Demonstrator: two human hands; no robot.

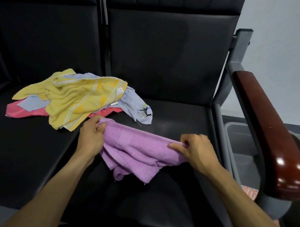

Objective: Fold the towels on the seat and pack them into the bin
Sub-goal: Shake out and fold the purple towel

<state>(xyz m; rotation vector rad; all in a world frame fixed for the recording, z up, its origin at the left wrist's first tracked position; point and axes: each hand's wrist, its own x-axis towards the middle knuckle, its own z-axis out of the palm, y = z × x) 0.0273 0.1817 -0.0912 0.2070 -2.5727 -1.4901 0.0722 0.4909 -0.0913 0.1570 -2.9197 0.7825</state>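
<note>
A purple towel (136,152) hangs bunched over the black seat (176,118). My left hand (90,136) grips its upper left corner and my right hand (196,148) pinches its upper right corner, so the top edge is stretched between them. Behind my left hand lies a loose pile: a yellow towel (73,99) on top, a light blue towel (134,102) under it and a pink towel (24,112) at the bottom. A grey bin (242,135) stands on the floor to the right of the seat, partly hidden by the armrest.
A dark red wooden armrest (273,137) on a grey metal frame (223,127) runs along the seat's right side, between the seat and the bin. A second black seat (22,150) adjoins on the left. The black backrests rise behind.
</note>
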